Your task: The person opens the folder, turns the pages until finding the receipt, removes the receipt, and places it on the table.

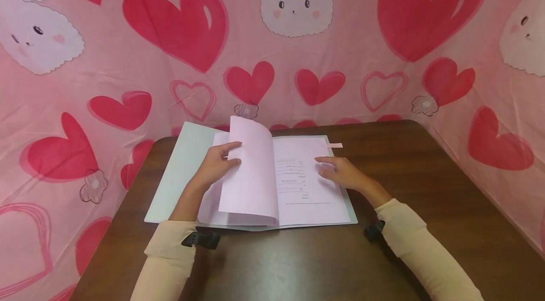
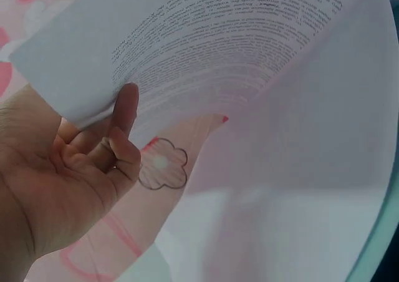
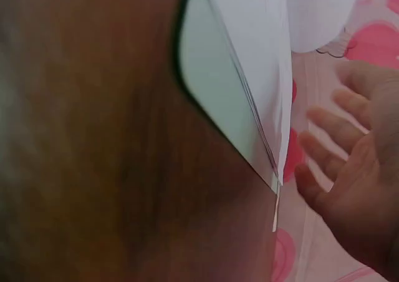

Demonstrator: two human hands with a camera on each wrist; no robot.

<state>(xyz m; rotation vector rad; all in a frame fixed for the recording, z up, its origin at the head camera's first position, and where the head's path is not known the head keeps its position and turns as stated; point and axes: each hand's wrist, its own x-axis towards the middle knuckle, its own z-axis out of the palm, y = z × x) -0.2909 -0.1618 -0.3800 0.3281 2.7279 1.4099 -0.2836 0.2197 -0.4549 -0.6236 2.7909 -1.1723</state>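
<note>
A pale green folder (image 1: 167, 187) lies spread on the table with white printed sheets inside. My left hand (image 1: 214, 166) holds a lifted page (image 1: 251, 173) by its outer edge, and the page curves up from the binding. In the left wrist view, dense text covers one side of this page (image 2: 230, 38), and my left hand (image 2: 75, 170) has its fingers bent at the page's edge. Over the right-hand sheet (image 1: 312, 211), my right hand (image 1: 344, 173) is spread with loosely extended fingers and holds nothing. The right wrist view shows my right hand (image 3: 355, 151) beside the stacked sheets.
A small pink tab (image 1: 335, 145) sticks out from the folder's right edge. The folder rests on a dark brown wooden table (image 1: 281, 263). Behind the table and along its sides hangs a pink cloth (image 1: 357, 40) with hearts and rabbits. Each wrist carries a black strapped device.
</note>
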